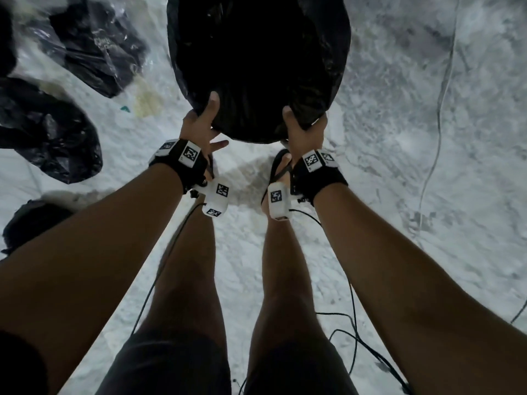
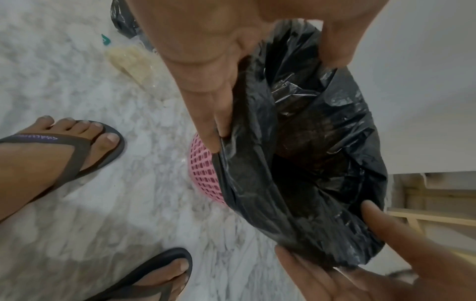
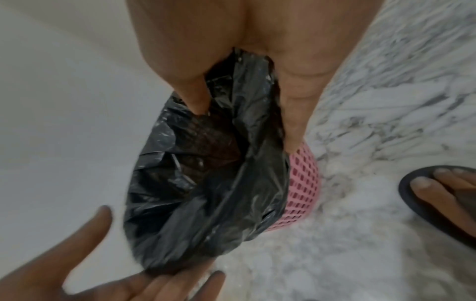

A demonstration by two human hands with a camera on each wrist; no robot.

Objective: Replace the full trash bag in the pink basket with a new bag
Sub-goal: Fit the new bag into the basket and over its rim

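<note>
Hands grip the near rim of a black trash bag (image 1: 258, 67) at top centre of the head view: left hand (image 1: 201, 124) w/ thumb over the edge and fingers underneath, right hand (image 1: 303, 129) pinching the plastic between thumb and fingers. Bag's mouth is spread wide over a pink basket (image 2: 203, 171), whose lattice wall shows below the plastic in both wrist views, standing on a marble floor (image 1: 399, 138) just ahead of the person's sandalled feet. Other black bags (image 1: 97, 44) lie crumpled at upper left.
</note>
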